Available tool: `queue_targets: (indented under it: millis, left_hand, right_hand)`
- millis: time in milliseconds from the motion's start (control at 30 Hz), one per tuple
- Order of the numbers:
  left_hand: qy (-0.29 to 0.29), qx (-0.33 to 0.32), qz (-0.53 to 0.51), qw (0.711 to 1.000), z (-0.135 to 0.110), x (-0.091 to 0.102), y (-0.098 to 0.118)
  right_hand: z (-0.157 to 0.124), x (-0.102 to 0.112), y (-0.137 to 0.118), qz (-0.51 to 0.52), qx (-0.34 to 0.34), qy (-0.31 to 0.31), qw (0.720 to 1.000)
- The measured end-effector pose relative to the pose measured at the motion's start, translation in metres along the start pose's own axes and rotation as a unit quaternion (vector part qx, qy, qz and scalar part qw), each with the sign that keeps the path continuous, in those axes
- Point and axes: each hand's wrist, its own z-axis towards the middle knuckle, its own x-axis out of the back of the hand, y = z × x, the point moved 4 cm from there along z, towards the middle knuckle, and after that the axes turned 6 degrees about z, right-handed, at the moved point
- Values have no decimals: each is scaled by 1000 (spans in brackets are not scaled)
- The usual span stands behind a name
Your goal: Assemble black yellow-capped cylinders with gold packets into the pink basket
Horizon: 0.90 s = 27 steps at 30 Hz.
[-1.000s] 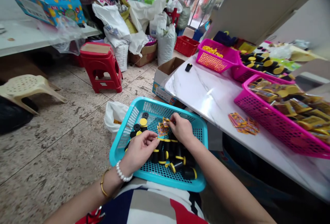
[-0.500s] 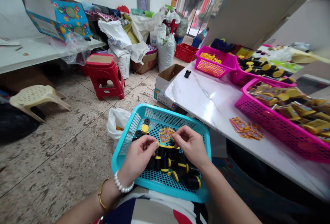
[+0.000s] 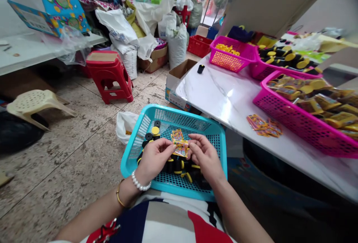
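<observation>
A small orange-yellow printed card (image 3: pixel 181 149) is stretched between my two hands above the turquoise basket (image 3: pixel 220 149). My left hand (image 3: pixel 155 158) pinches the card's left edge. At its right edge, the thumb and fingertips of my right hand (image 3: pixel 206 158) close on it, the index finger raised. Another printed card (image 3: pixel 176 134) shows just behind it, over the basket. Several black cylinders with yellow caps (image 3: pixel 177 166) lie in the basket under my hands, partly hidden by them. A yellow disc (image 3: pixel 155 130) and black round pieces (image 3: pixel 148 136) sit at the basket's left side.
To the right, a white marble-look table (image 3: pixel 220 93) bears a pile of printed cards (image 3: pixel 264 125), a single black cylinder (image 3: pixel 200 69) and pink baskets (image 3: pixel 275 105). A white bag (image 3: pixel 123 125) stands left of my basket. Beyond are a red stool (image 3: pixel 109 75) and an open carton (image 3: pixel 176 78).
My hands have come closer together, and the card now lies face up between them; earlier they were apart, over the black cylinders. The camera view has shifted slightly.
</observation>
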Motion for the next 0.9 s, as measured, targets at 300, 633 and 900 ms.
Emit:
queue_targets:
  millis: [300,633,900]
  left_hand:
    - [59,-36,-20,997,-12,3,8]
    - [70,-58,29,995,-17,3,6]
    - [58,-81,42,994,-17,3,7]
  right_hand:
    - [-9,-10,16,-65,10,23,998]
    - [-13,-7,17,-77,25,42,996]
    - [-15,-8,17,-123,50,44,990]
